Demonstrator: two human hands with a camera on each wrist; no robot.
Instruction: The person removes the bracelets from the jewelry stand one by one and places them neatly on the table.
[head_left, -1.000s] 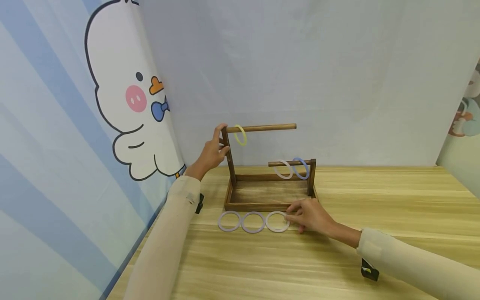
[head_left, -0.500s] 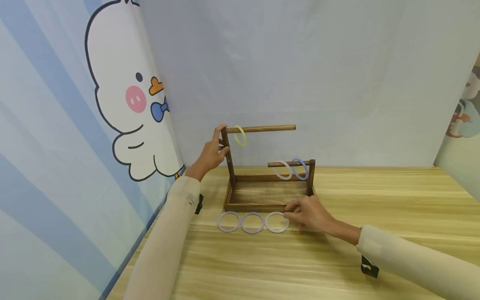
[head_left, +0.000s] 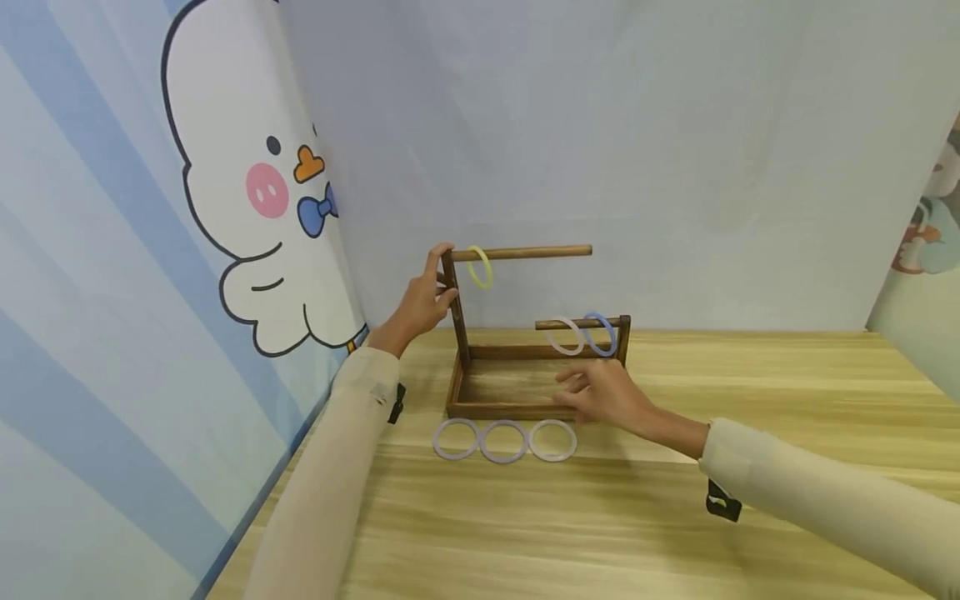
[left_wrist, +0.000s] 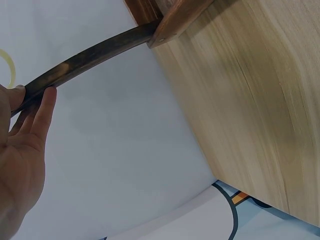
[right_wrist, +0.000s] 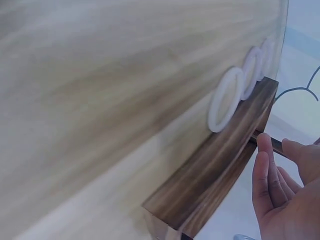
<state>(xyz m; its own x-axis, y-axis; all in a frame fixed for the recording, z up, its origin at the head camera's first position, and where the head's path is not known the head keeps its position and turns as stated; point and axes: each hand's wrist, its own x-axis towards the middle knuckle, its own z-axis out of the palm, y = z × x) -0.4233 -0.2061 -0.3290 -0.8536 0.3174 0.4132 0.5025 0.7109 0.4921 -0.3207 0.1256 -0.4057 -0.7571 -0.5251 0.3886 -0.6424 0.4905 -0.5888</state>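
Observation:
In the head view my left hand (head_left: 422, 302) grips the top of the tall left post of a dark wooden stand (head_left: 457, 312), thumb and fingers on either side of it, as the left wrist view also shows. A yellow ring (head_left: 489, 273) hangs on the stand's upper bar. On the lower bar hang a whitish ring (head_left: 578, 342) and a blue ring (head_left: 612, 337). My right hand (head_left: 611, 393) hovers at the tray's front right, fingers loosely bent, nothing between them in the right wrist view. Just in front of the tray lie a white ring (head_left: 553, 459) and two lilac rings.
The stand's tray (head_left: 510, 412) has a raised rim. Wood-grain table (head_left: 675, 517) extends in front and to the right. A pale curtain (head_left: 675, 167) closes off the back, and a cartoon-printed sheet (head_left: 225, 192) stands along the left side.
My right hand has risen from beside the white ring toward the tray, up and slightly left. The left hand keeps its grip on the post, and the rings stay in place.

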